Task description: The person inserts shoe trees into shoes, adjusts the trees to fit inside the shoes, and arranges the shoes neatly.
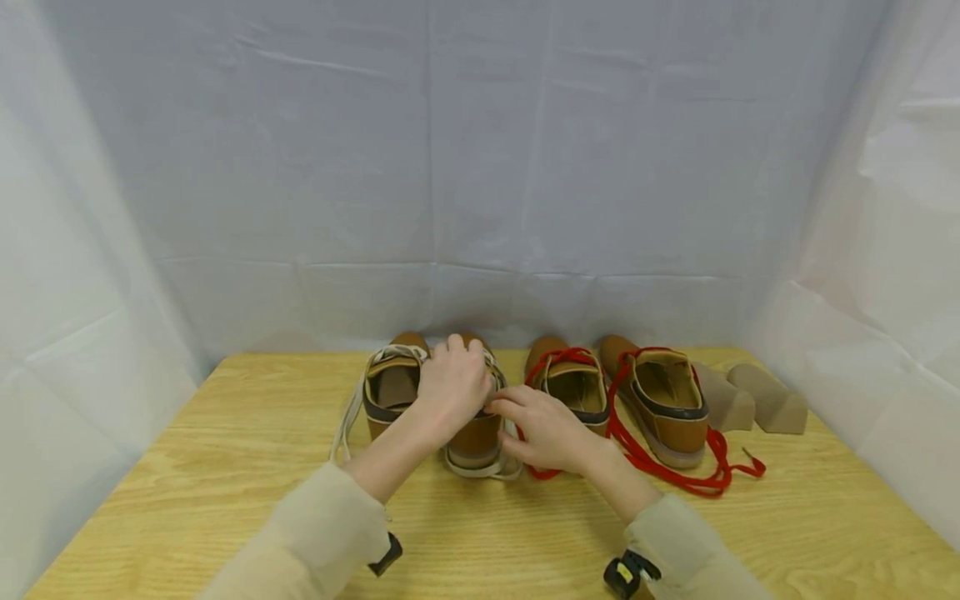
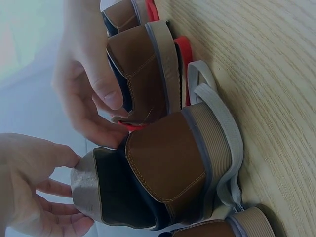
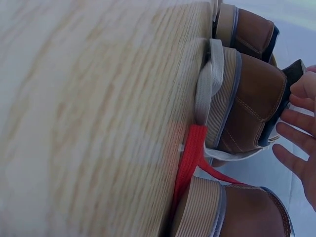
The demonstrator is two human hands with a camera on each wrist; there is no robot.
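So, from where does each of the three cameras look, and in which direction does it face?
Head: looks from above, forward and down along the wooden table; shows both sleeves, the left hand and right hand at the shoe with white laces.
Left wrist: sits low at table level, faces that shoe's heel; shows fingers of both hands.
Right wrist: low, looks along the tabletop at the heels; shows fingertips.
Both wrist views share the white lace and red lace.

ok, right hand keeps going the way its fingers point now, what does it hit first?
The right hand points left toward the shoe with the grey lace, under the left hand. Its fingertips look at or nearly on that shoe's rim, so the shoe comes first; depth is unclear.
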